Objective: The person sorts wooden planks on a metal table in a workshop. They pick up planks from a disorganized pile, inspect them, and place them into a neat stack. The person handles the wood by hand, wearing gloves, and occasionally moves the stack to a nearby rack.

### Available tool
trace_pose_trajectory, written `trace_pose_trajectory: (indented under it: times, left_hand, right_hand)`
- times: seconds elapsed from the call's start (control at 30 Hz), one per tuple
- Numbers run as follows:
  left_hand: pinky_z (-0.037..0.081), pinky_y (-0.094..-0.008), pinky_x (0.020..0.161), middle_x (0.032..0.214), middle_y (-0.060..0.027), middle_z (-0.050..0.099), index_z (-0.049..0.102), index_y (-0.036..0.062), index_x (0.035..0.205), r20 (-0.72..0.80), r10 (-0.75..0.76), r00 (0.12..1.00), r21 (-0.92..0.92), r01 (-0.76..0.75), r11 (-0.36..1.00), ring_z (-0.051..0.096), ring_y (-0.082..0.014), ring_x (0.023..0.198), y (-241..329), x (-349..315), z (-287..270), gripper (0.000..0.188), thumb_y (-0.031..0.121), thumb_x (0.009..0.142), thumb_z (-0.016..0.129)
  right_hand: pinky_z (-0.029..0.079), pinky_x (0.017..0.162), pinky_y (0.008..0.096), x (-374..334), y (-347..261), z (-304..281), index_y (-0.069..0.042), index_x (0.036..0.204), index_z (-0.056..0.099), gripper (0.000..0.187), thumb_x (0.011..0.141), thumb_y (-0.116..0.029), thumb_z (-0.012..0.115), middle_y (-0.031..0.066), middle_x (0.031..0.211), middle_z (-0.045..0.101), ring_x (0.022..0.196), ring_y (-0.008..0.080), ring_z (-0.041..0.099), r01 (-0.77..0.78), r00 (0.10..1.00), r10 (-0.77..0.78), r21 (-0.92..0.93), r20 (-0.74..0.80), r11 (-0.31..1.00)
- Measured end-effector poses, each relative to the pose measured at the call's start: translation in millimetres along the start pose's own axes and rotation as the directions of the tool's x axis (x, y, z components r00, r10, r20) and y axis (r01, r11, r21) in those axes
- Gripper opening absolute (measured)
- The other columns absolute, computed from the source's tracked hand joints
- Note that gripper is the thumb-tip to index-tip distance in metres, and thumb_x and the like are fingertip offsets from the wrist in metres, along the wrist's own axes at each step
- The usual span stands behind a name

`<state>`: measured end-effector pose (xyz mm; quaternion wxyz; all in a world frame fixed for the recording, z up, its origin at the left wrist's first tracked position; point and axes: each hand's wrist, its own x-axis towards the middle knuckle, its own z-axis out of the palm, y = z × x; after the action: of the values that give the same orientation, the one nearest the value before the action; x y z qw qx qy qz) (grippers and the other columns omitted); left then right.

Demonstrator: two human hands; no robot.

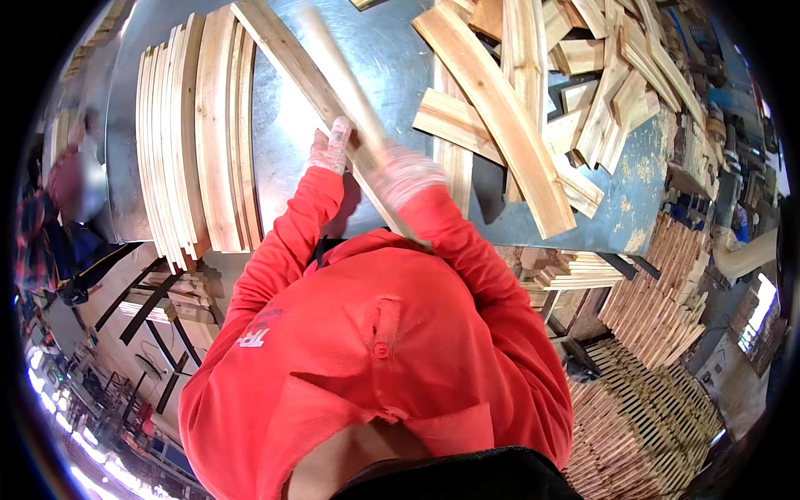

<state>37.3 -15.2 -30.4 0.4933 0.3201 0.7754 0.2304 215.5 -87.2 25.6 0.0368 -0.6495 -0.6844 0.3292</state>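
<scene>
A long wooden board [296, 71] slants from the far left of the metal table [279, 158] toward my body. My left hand [332, 146], in a pale glove, grips this board at its left edge, near the middle. A second, paler board [342, 75] is smeared by motion and runs from the far side down to my right hand [408, 175]. That hand, gloved too and blurred, is closed at the second board's near end, just right of the first board. Its separate fingers do not show.
On the left, boards stand in a neat row [171, 142] next to wider boards [218, 133]. Loose boards [500, 117] lie crisscrossed at the right, with sawdust by the edge. Stacked wood [658, 292] stands right of the table. Another person [71, 192] is at the far left.
</scene>
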Motion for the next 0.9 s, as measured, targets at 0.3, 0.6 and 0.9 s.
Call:
trace_pose_trajectory:
  times: [0.3,0.6,0.9]
  left_hand:
    - [0.051,-0.0357,0.08,0.101,-0.0156,0.067,0.063,-0.0003,0.111,0.004,-0.048,0.999,0.008,0.048,0.999,0.065,-0.0268,0.092,41,-25,-6,0.051,0.036,0.077,0.077]
    - [0.051,-0.044,0.088,0.109,-0.0276,0.065,0.049,-0.0005,0.13,-0.01,0.159,0.987,0.526,-0.13,0.841,0.065,-0.0401,0.098,51,-23,-99,0.06,0.042,0.089,0.059]
    - [0.034,-0.0469,0.108,0.146,-0.0274,0.039,0.034,0.0046,0.145,-0.297,0.494,0.817,0.712,-0.155,0.685,0.04,-0.0392,0.134,-32,-58,-148,0.087,0.057,0.082,0.063]
  right_hand:
    - [0.033,0.111,0.047,-34,131,-120,-0.012,0.152,0.022,0.106,0.067,-0.038,0.08,0.0219,0.147,0.037,0.132,0.0425,0.039,-0.395,0.918,0.337,-0.431,-0.207,0.811]
    - [0.047,0.095,0.0435,24,9,-42,-0.007,0.14,0.046,0.074,0.079,-0.04,0.071,0.023,0.128,0.056,0.113,0.0378,0.057,0.119,0.987,-0.052,0.474,-0.15,0.873]
    - [0.03,0.115,0.0382,109,-119,27,-0.004,0.151,0.012,0.111,0.07,-0.039,0.079,0.0241,0.15,0.031,0.139,0.0366,0.032,-0.185,0.977,0.209,0.333,-0.04,0.925]
